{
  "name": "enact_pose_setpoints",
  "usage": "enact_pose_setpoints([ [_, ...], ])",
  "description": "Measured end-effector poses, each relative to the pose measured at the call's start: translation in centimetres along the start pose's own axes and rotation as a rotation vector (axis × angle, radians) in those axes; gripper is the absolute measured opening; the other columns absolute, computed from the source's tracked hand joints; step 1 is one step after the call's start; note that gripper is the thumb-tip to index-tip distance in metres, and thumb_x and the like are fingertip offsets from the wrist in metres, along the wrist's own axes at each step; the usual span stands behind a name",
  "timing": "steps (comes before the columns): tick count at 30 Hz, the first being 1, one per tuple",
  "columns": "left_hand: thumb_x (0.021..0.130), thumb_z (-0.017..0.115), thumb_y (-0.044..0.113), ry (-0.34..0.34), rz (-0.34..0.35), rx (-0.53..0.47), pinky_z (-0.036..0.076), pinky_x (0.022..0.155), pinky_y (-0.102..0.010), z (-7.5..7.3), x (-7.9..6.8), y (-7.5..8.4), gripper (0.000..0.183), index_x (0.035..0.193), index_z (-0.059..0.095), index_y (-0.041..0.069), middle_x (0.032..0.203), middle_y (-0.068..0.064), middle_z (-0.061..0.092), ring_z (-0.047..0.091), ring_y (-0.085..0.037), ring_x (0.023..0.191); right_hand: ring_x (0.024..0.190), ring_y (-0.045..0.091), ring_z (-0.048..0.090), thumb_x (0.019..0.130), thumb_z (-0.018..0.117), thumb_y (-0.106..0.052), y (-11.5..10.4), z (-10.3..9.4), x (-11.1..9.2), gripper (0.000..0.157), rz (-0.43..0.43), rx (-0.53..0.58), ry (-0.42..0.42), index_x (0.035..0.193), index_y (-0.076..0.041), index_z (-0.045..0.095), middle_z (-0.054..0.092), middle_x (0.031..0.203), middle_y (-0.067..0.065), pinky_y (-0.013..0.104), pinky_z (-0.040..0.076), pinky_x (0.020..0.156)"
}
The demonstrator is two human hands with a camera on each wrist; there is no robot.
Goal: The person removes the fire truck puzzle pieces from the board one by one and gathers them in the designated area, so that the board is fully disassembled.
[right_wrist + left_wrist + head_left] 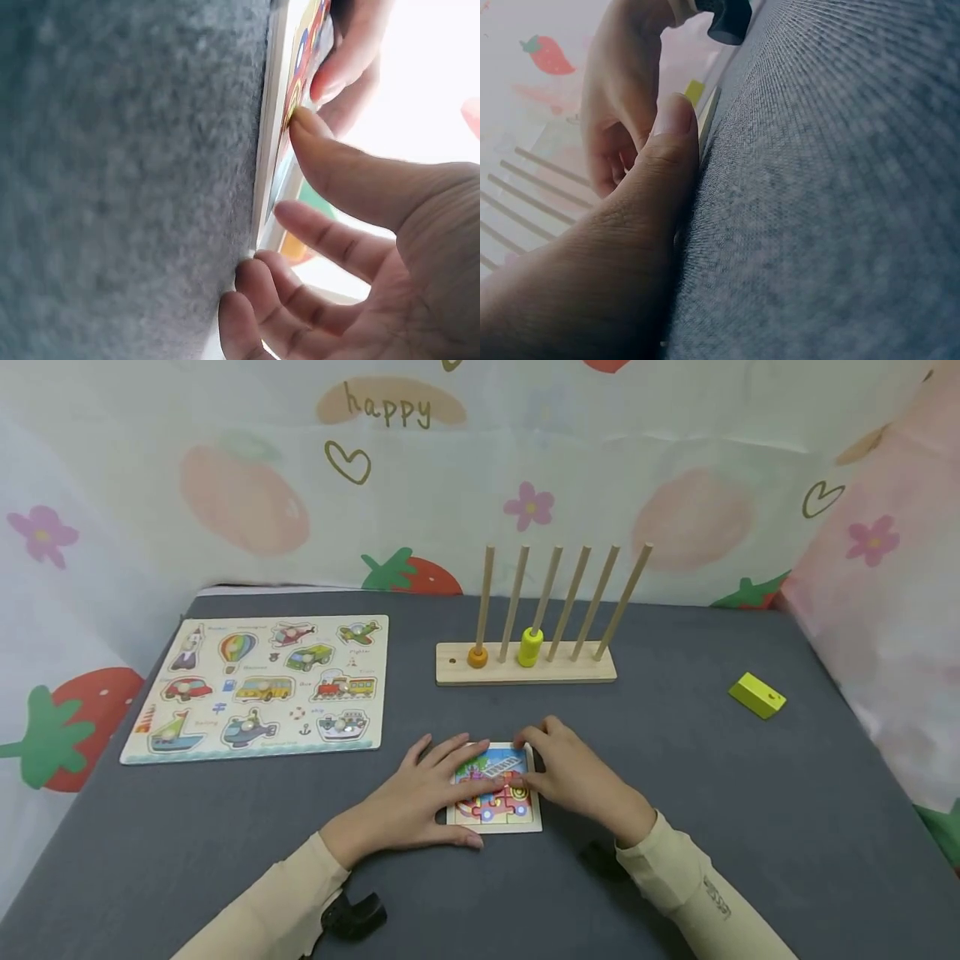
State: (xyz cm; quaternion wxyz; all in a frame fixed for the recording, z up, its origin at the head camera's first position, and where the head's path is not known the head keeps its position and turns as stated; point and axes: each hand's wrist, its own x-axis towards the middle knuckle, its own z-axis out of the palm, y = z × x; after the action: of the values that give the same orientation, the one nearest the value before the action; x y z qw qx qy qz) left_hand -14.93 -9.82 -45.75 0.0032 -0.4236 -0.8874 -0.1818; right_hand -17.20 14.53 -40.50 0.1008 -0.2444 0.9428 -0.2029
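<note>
A small jigsaw puzzle point(495, 814) with a red vehicle and a white ladder lies in a pale frame on the table. My left hand point(420, 797) rests over its left side, fingers spread and fairly straight, thumb along the lower edge. At the right side, my right hand point(577, 777) touches the puzzle. In the right wrist view, the thumb of the right hand point(360, 180) presses the puzzle's face point(298, 71). Its index finger is by the far edge, and the other fingers are loosely bent near the table. The left wrist view mostly shows the left thumb point(649, 176).
Behind the puzzle stands a wooden peg rack point(450, 672) with an orange bead point(477, 657) and yellow-green beads point(530, 647). A vehicle peg board point(300, 693) lies at the left. A yellow block point(757, 695) lies at the right. Printed cloth point(450, 485) hangs behind the table.
</note>
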Motion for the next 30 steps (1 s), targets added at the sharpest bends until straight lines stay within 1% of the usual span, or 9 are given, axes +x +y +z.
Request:
enact_pose_setpoints([
  [2, 0.085, 0.047, 0.072, 0.003, 0.012, 0.007, 0.012, 0.108, -0.067, -0.1, 0.1, 0.0, 0.068, 0.145, 0.036, 0.043, 0.159, 0.000, 0.022, 0.016, -0.026, 0.146, 0.075, 0.017, 0.046, 0.083, 0.076, -0.020, -0.1, 0.0, 0.0, 0.034, 0.005, -0.001, 0.017, 0.112, -0.009, 0.063, 0.052, 0.102, 0.011, 0.030, 0.042, 0.065],
  [6, 0.087, 0.045, 0.071, 0.013, 0.024, 0.026, 0.013, 0.107, -0.067, 0.0, 0.3, 0.0, 0.064, 0.144, 0.039, 0.043, 0.157, 0.000, 0.026, 0.019, -0.025, 0.145, 0.074, 0.016, 0.049, 0.083, 0.076, -0.023, -0.4, 0.1, -0.1, 0.034, 0.041, 0.011, 0.042, 0.111, -0.007, 0.064, 0.053, 0.097, 0.008, 0.029, 0.043, 0.063],
  [10, 0.088, 0.044, 0.071, 0.014, 0.013, 0.037, 0.013, 0.108, -0.067, 0.1, 0.2, 0.0, 0.062, 0.143, 0.041, 0.043, 0.156, 0.002, 0.027, 0.019, -0.025, 0.145, 0.074, 0.016, 0.049, 0.084, 0.075, -0.026, -0.8, 0.2, -0.1, 0.034, 0.071, 0.013, 0.050, 0.111, -0.008, 0.063, 0.053, 0.096, 0.008, 0.030, 0.043, 0.063],
  [16, 0.087, 0.042, 0.072, 0.001, -0.011, 0.030, 0.012, 0.108, -0.065, 0.1, 0.1, 0.0, 0.062, 0.143, 0.040, 0.045, 0.155, 0.003, 0.030, 0.019, -0.024, 0.145, 0.074, 0.017, 0.048, 0.086, 0.072, -0.026, -0.9, 0.4, 0.0, 0.032, 0.074, 0.016, 0.042, 0.111, -0.009, 0.062, 0.053, 0.095, 0.007, 0.031, 0.042, 0.063],
  [23, 0.086, 0.044, 0.072, 0.004, -0.018, 0.016, 0.011, 0.109, -0.065, 0.1, 0.1, -0.1, 0.062, 0.142, 0.041, 0.045, 0.154, 0.003, 0.032, 0.019, -0.023, 0.145, 0.072, 0.016, 0.046, 0.087, 0.072, -0.023, -1.0, 0.4, 0.1, 0.029, 0.069, 0.033, 0.049, 0.108, -0.007, 0.061, 0.050, 0.090, 0.006, 0.030, 0.040, 0.061],
  [27, 0.087, 0.045, 0.071, 0.012, -0.013, 0.012, 0.012, 0.108, -0.065, 0.2, 0.1, -0.1, 0.062, 0.143, 0.040, 0.045, 0.154, 0.004, 0.032, 0.019, -0.023, 0.145, 0.071, 0.016, 0.045, 0.087, 0.072, -0.021, -1.0, 0.5, 0.1, 0.020, 0.062, 0.064, 0.043, 0.098, -0.008, 0.062, 0.049, 0.090, 0.006, 0.029, 0.040, 0.061],
  [30, 0.087, 0.047, 0.070, 0.034, -0.002, 0.022, 0.014, 0.107, -0.066, 0.2, 0.1, -0.1, 0.061, 0.142, 0.042, 0.044, 0.153, 0.003, 0.034, 0.022, -0.024, 0.144, 0.071, 0.016, 0.045, 0.086, 0.072, -0.020, -1.1, 0.6, 0.1, 0.019, 0.064, 0.091, 0.035, 0.095, -0.007, 0.061, 0.049, 0.092, 0.007, 0.029, 0.041, 0.062],
])
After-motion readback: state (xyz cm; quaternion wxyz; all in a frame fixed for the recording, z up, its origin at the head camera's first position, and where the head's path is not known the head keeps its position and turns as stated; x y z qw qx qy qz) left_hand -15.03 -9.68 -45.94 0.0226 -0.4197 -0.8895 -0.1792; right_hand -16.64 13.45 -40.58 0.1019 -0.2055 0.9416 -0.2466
